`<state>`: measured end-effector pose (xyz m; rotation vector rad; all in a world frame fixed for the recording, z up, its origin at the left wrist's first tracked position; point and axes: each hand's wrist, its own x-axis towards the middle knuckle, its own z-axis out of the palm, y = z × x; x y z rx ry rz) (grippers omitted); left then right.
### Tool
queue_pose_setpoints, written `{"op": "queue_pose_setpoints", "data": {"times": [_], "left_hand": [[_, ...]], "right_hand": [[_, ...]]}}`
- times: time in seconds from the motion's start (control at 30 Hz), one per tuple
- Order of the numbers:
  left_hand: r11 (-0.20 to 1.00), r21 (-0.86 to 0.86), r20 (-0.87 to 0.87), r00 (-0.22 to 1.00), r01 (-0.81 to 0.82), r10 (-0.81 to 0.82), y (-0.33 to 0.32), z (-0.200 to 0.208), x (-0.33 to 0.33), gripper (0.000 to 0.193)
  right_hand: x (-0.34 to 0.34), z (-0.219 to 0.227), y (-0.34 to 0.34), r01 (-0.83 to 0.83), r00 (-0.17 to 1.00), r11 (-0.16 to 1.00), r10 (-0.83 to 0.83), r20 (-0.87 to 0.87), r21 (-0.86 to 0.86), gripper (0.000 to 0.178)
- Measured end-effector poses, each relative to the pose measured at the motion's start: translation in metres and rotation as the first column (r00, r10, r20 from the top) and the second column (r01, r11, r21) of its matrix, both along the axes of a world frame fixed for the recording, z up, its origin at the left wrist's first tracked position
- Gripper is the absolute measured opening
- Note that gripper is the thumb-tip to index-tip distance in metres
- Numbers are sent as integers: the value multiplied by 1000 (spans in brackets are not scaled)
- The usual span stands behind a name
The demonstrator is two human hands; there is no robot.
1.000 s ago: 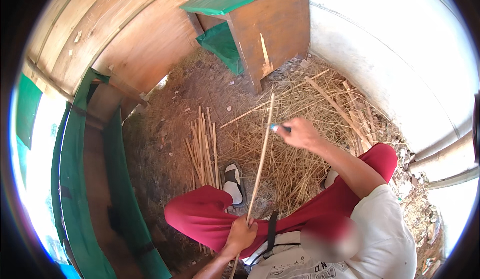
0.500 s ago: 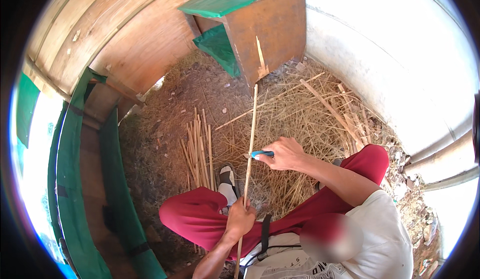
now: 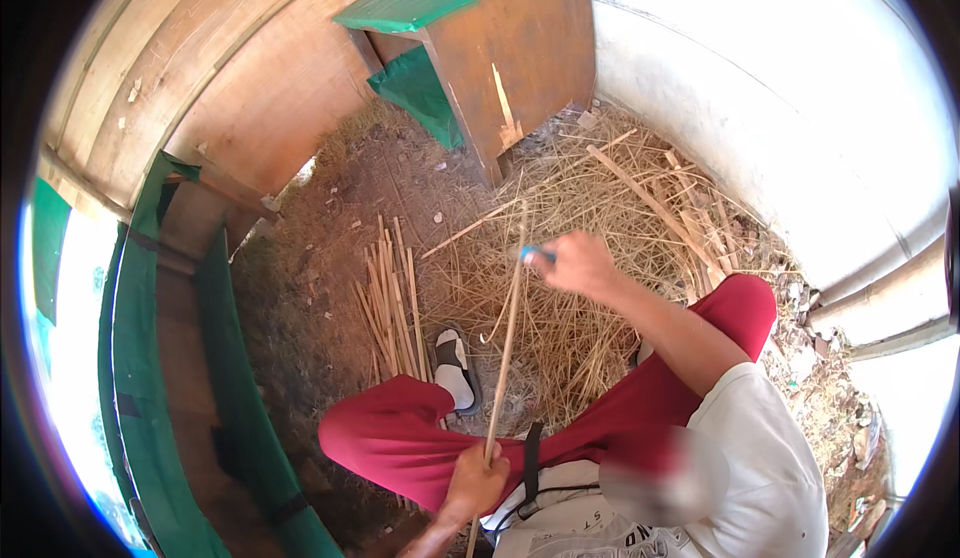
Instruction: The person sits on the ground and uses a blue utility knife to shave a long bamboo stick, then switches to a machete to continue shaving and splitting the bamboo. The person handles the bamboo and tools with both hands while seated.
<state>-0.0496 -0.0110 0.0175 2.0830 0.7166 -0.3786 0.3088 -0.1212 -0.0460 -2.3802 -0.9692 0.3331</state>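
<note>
Green frame [image 3: 143,368]: long and cloth-covered, curving down the left side, brown boards within it.
Plywood wall [image 3: 275,68]: pale panels behind, meeting the dirt floor [image 3: 320,268].
Bundle [image 3: 388,298]: thin pale sticks fanned out on the floor, their near ends beside the left knee.
Slide [image 3: 452,353]: dark and white, worn over a white sock, just right of the bundle.
Left hand [image 3: 478,478]: fingers closed around the lower part of the stick [image 3: 503,368], in front of the red trousers [image 3: 400,428].
Stick: tilted, running up and slightly right from below the left hand, between the person's knees; its top is blurred over the straw [image 3: 575,338].
Cabinet [image 3: 530,68]: brown, green sheet on top, with a pale splintered strip low on its side.
Blue tool [image 3: 537,255]: at the stick's upper part; blur hides whether they touch.
Right hand [image 3: 585,265]: fingers curled around the blue tool, forearm reaching in from the right.
Straw: a loose heap on the floor, under the right forearm and the stick.
Slats [image 3: 655,203]: wooden, lying on the straw's right side.
White wall [image 3: 770,108]: bare and bright, along the right.
</note>
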Motion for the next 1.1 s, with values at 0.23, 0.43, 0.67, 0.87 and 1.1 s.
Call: {"op": "queue_pose_setpoints", "data": {"times": [0.23,0.43,0.67,0.87,1.1], "left_hand": [[984,-180,-107,994,-3,-17,9,6,-54,25],[831,-483,-290,946,-275,144,22,15,-77,32],[399,-861,-279,949,-315,148,37,-18,-33,32],[-127,-954,-278,959,-270,52,44,-21,14,30],[251,-962,-97,994,-105,43,24,-10,47,28]], "right_hand": [[47,2,-25,308,945,907,-325,-13,-288,51],[48,7,-39,413,909,880,-381,168,-237,50],[15,42,-26,311,950,933,-299,89,-184,48],[22,79,-27,417,900,903,-395,-185,98,43],[19,93,-26,397,898,841,-274,-343,368,38]]}}
